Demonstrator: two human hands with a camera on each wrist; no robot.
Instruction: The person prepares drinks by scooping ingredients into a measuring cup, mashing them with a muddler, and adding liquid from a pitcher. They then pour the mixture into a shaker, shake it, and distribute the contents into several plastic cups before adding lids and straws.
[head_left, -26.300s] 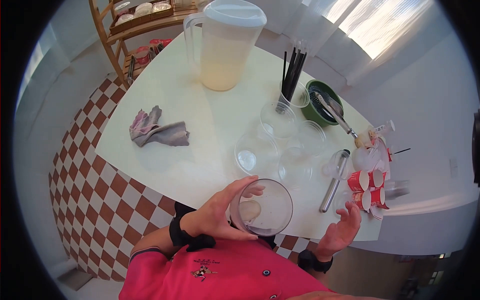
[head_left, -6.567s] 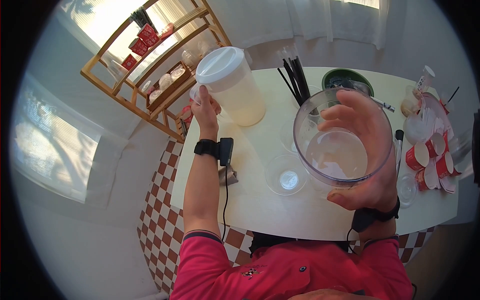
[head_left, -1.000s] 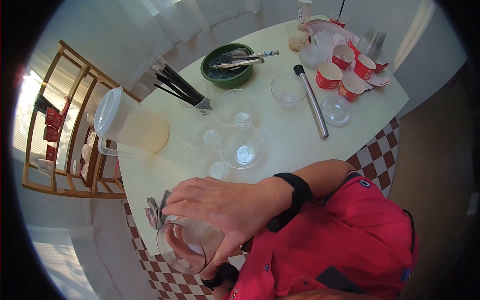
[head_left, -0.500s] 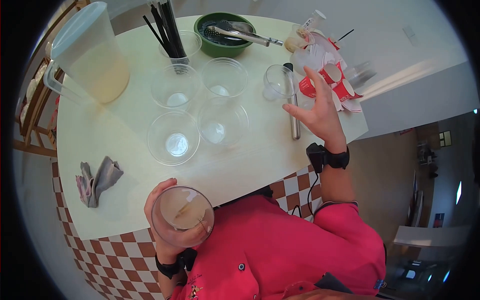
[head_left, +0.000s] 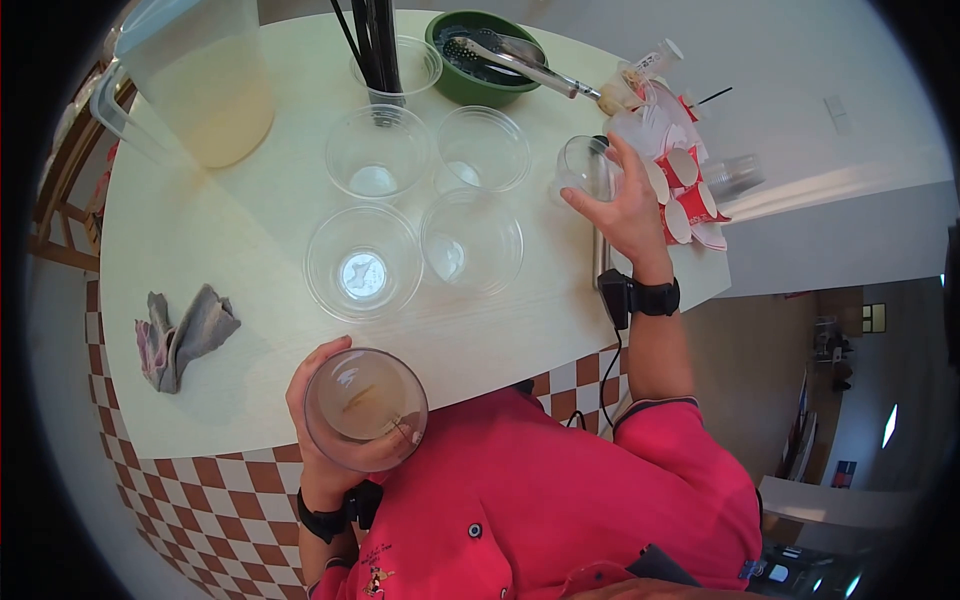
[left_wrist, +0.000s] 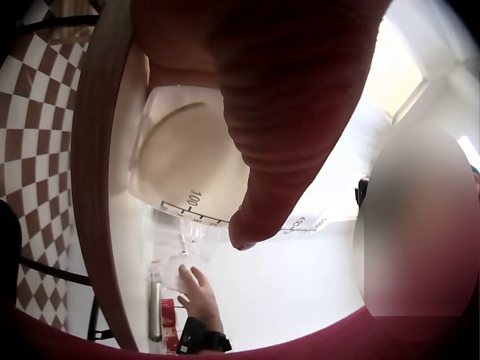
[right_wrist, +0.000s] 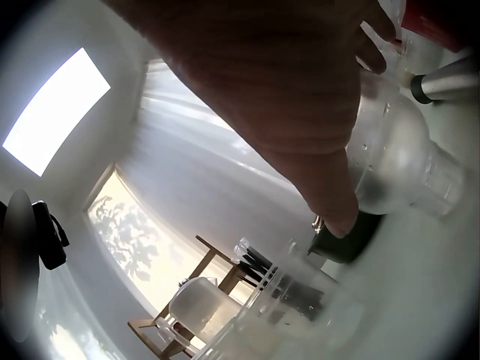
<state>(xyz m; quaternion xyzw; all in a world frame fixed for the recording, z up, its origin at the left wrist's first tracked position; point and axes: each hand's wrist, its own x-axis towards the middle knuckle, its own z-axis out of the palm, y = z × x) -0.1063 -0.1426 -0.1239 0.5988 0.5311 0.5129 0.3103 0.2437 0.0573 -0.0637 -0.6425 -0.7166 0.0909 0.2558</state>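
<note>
My left hand [head_left: 318,455] grips a clear measuring cup [head_left: 362,405] of cloudy pale liquid at the table's near edge. Scale marks show on its wall in the left wrist view, where the thumb [left_wrist: 251,202] crosses it. Over on the right, my right hand [head_left: 635,218] has its thumb and fingers around a small rounded clear plastic cup [head_left: 583,165] with a narrower base. In the right wrist view the thumb [right_wrist: 337,214] lies along this cup's side [right_wrist: 394,142]. A steel muddler [head_left: 600,262] lies beside it, partly covered by the right hand.
Several clear plastic bowls [head_left: 363,235] stand mid-table. Behind are a cup of black straws [head_left: 375,50], a green basin [head_left: 480,92] with tongs, and a pitcher [head_left: 215,100] of pale liquid. A grey cloth [head_left: 190,335] lies left; red paper cups [head_left: 697,202] cluster right.
The right hand has left the measuring cup, swung right, and closed around the small clear cup. The measuring cup stays in the left hand, now more upright. Earlier the left hand held the pitcher's handle.
</note>
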